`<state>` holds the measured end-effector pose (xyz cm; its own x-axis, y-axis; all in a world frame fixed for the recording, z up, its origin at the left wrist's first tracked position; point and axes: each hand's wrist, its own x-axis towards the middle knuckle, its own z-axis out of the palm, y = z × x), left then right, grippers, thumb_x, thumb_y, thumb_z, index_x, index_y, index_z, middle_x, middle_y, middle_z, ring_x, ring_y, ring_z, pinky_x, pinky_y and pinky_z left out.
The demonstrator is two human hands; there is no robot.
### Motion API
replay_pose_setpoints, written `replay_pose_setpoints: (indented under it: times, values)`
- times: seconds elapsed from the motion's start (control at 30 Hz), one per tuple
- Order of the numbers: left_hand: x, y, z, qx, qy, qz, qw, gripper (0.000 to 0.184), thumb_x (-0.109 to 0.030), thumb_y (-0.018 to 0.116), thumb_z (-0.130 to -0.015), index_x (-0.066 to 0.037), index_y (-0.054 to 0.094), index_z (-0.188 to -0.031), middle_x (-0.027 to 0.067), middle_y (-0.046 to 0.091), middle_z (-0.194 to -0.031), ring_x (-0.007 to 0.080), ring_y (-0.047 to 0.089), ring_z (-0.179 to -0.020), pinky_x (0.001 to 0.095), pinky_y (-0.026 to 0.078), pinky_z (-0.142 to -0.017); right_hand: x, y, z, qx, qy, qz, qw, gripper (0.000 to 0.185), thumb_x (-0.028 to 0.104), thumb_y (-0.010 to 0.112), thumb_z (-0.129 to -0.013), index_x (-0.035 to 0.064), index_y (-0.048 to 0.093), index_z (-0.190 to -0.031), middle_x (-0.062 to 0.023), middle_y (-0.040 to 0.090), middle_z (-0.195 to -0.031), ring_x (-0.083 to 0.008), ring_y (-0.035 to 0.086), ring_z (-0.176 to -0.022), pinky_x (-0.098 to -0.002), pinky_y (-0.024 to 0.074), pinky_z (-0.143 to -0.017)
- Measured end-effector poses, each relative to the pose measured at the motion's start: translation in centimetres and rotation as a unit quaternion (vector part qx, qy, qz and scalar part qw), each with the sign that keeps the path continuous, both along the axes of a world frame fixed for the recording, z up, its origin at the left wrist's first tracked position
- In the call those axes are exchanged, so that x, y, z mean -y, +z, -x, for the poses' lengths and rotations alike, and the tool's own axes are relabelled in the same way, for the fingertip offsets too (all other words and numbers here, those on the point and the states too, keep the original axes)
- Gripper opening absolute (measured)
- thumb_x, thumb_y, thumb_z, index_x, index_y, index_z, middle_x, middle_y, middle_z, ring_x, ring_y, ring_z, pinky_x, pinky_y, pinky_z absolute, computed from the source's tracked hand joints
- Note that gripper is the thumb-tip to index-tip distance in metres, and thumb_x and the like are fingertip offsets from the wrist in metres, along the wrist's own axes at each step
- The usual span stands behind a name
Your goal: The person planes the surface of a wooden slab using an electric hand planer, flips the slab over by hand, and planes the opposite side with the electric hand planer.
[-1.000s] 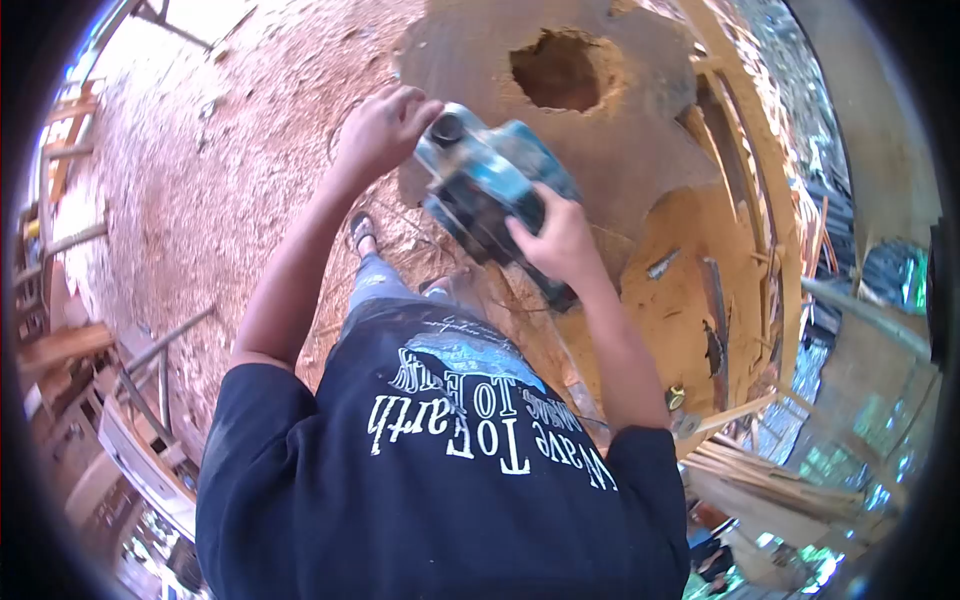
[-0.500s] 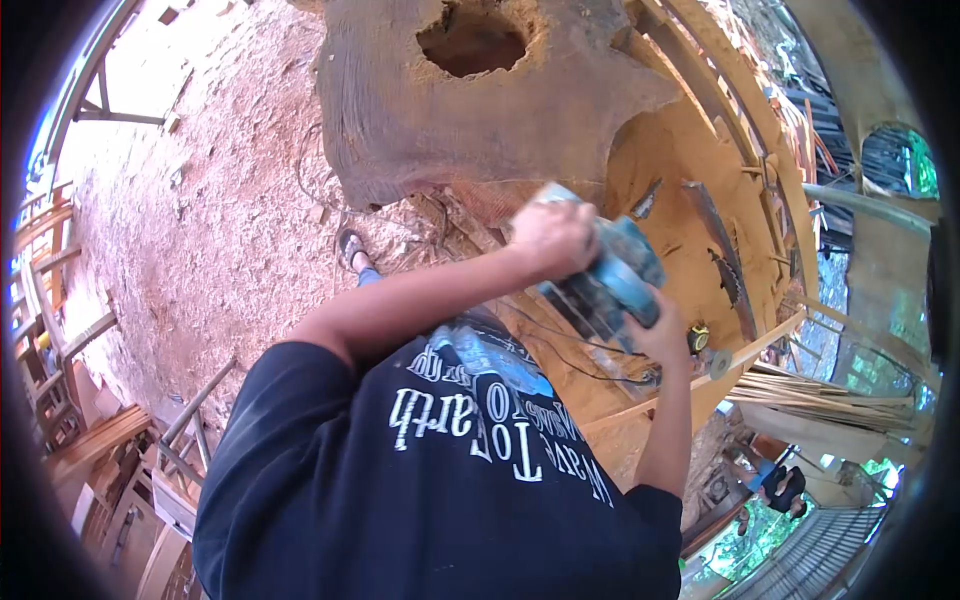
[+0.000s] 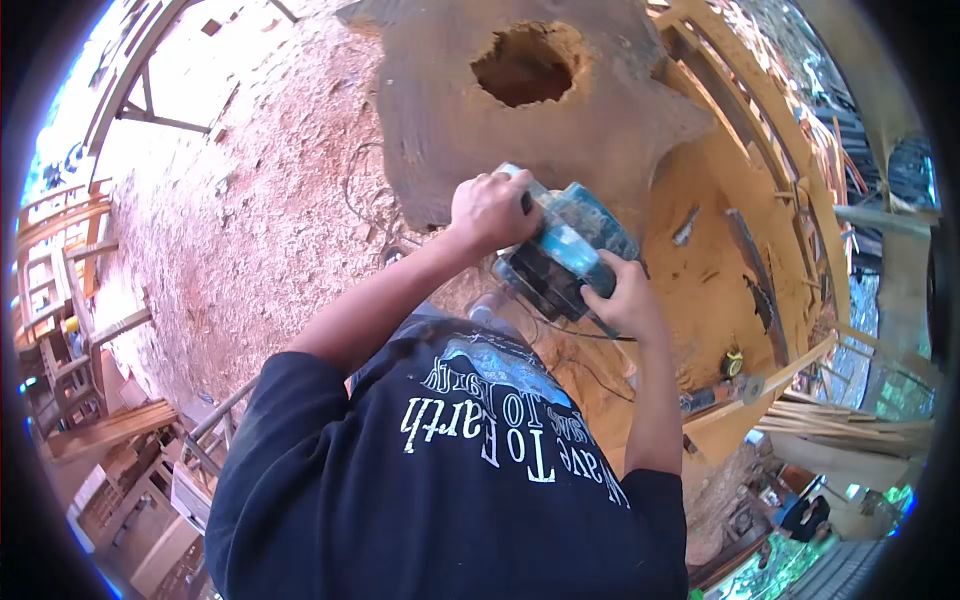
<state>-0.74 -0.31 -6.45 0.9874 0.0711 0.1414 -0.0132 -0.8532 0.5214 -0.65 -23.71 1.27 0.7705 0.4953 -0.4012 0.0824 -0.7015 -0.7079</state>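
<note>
My left hand [image 3: 492, 212] wraps round the front end of a teal, dust-covered belt sander [image 3: 575, 240]. Gripping its rear handle is my right hand [image 3: 628, 298]. The sander lies at the near edge of a large brown wood slab [image 3: 450, 130], overlapping it; its underside is hidden, so contact with the wood cannot be told. A rough, ragged hole [image 3: 527, 66] opens in the slab beyond my hands. A dark power cord [image 3: 575, 332] trails below the sander.
Right of the slab, sawdust covers a board [image 3: 700, 270] bearing bark strips [image 3: 752, 270], a tape measure [image 3: 733, 362] and an angle grinder [image 3: 712, 397]. Wood chips cover the ground [image 3: 260, 210] at left. Timber frames [image 3: 90, 260] stand far left. Another person [image 3: 805, 518] is at lower right.
Both hands have carried the sander leftward and away from my body, further over the slab's edge. The whole view has also shifted, placing the slab lower and more to the right.
</note>
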Motion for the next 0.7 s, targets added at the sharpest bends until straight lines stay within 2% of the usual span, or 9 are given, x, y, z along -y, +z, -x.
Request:
replay_pose_setpoints:
  times: [0.1, 0.23, 0.27, 0.3, 0.37, 0.43, 0.53, 0.63, 0.7]
  values:
    - [-3.2, -0.4, 1.3, 0.001, 0.042, -0.004, 0.999, 0.024, -0.031, 0.067, -0.076, -0.008, 0.064, -0.083, 0.0161, 0.068, -0.076, 0.0365, 0.068, -0.068, 0.0471, 0.055, -0.063, -2.1, -1.8, 0.0, 0.033, 0.043, -0.04, 0.998, 0.046, 0.015, 0.073, -0.077, -0.0081, 0.063, -0.116, -0.0287, 0.07, -0.097, -0.0392, 0.07, -0.094, -0.0399, 0.0535, -0.082]
    - [-6.5, -0.3, 1.8, 0.01, 0.053, 0.006, 0.999, 0.022, -0.029, 0.067, -0.074, -0.008, 0.062, -0.08, 0.0144, 0.066, -0.074, 0.036, 0.068, -0.067, 0.0479, 0.054, -0.062, -6.1, -1.5, 0.7, -0.075, 0.019, -0.049, 0.996, 0.052, 0.016, 0.074, -0.077, -0.0086, 0.061, -0.122, -0.0288, 0.07, -0.105, -0.037, 0.069, -0.103, -0.0386, 0.0504, -0.095]
    - [-7.8, -0.3, 1.8, 0.012, 0.05, 0.006, 0.999, 0.022, -0.028, 0.067, -0.073, -0.008, 0.062, -0.079, 0.0145, 0.066, -0.073, 0.0361, 0.068, -0.067, 0.048, 0.054, -0.062, -7.7, -0.8, 1.2, -0.03, 0.023, -0.024, 0.999, 0.049, 0.016, 0.073, -0.078, -0.0083, 0.062, -0.119, -0.0275, 0.071, -0.102, -0.036, 0.07, -0.1, -0.0391, 0.0515, -0.091]
    - [-9.1, -0.3, 1.8, 0.012, 0.047, 0.005, 0.999, 0.022, -0.028, 0.067, -0.072, -0.008, 0.062, -0.079, 0.0145, 0.066, -0.073, 0.0361, 0.067, -0.067, 0.0481, 0.054, -0.062, -9.0, -1.5, 1.4, -0.056, 0.02, -0.081, 0.995, 0.046, 0.016, 0.072, -0.078, -0.008, 0.063, -0.116, -0.0273, 0.071, -0.101, -0.0363, 0.07, -0.099, -0.0402, 0.0521, -0.089]
    - [-12.2, -0.9, 1.4, 0.004, 0.024, -0.019, 1.0, 0.023, -0.03, 0.067, -0.073, -0.009, 0.066, -0.081, 0.0144, 0.067, -0.072, 0.0356, 0.068, -0.068, 0.0481, 0.054, -0.061, -11.9, -2.0, 2.2, -0.04, 0.003, -0.058, 0.998, 0.044, 0.016, 0.072, -0.078, -0.0077, 0.064, -0.114, -0.0264, 0.071, -0.099, -0.0368, 0.07, -0.098, -0.0407, 0.0522, -0.089]
    - [-14.7, -0.5, 0.8, 0.026, 0.012, -0.025, 0.999, 0.022, -0.03, 0.067, -0.072, -0.009, 0.064, -0.078, 0.0138, 0.066, -0.07, 0.035, 0.067, -0.065, 0.048, 0.053, -0.059, -14.8, -2.1, 2.8, -0.015, -0.018, -0.06, 0.998, 0.039, 0.015, 0.072, -0.079, -0.0055, 0.065, -0.112, -0.026, 0.071, -0.091, -0.0394, 0.071, -0.093, -0.0421, 0.0545, -0.082]
    - [-19.2, -1.1, -1.3, 0.053, -0.019, -0.023, 0.998, 0.021, -0.028, 0.068, -0.07, -0.01, 0.058, -0.07, 0.0134, 0.062, -0.065, 0.0361, 0.063, -0.06, 0.0478, 0.05, -0.055, -19.5, -3.7, 3.2, 0.023, -0.058, -0.08, 0.995, 0.034, 0.014, 0.071, -0.081, -0.0047, 0.063, -0.108, -0.0258, 0.071, -0.089, -0.0398, 0.072, -0.089, -0.0421, 0.0553, -0.077]
    - [-23.8, -1.1, -5.3, 0.046, -0.06, -0.045, 0.996, 0.02, -0.03, 0.068, -0.071, -0.012, 0.062, -0.077, 0.013, 0.064, -0.068, 0.0356, 0.065, -0.063, 0.0466, 0.051, -0.057, -24.7, -4.6, 2.7, 0.07, -0.112, -0.117, 0.984, 0.045, 0.012, 0.07, -0.083, -0.0044, 0.057, -0.123, -0.0266, 0.071, -0.092, -0.0396, 0.072, -0.093, -0.0416, 0.0555, -0.081]
    - [-26.2, -1.6, -8.6, 0.066, -0.056, -0.034, 0.996, 0.022, -0.03, 0.068, -0.071, -0.012, 0.066, -0.084, 0.0147, 0.068, -0.074, 0.0367, 0.067, -0.068, 0.0464, 0.053, -0.062, -27.2, -5.8, 2.1, 0.081, -0.127, -0.219, 0.964, 0.053, 0.01, 0.069, -0.084, -0.0047, 0.051, -0.132, -0.0285, 0.07, -0.099, -0.04, 0.071, -0.098, -0.0414, 0.0551, -0.085]
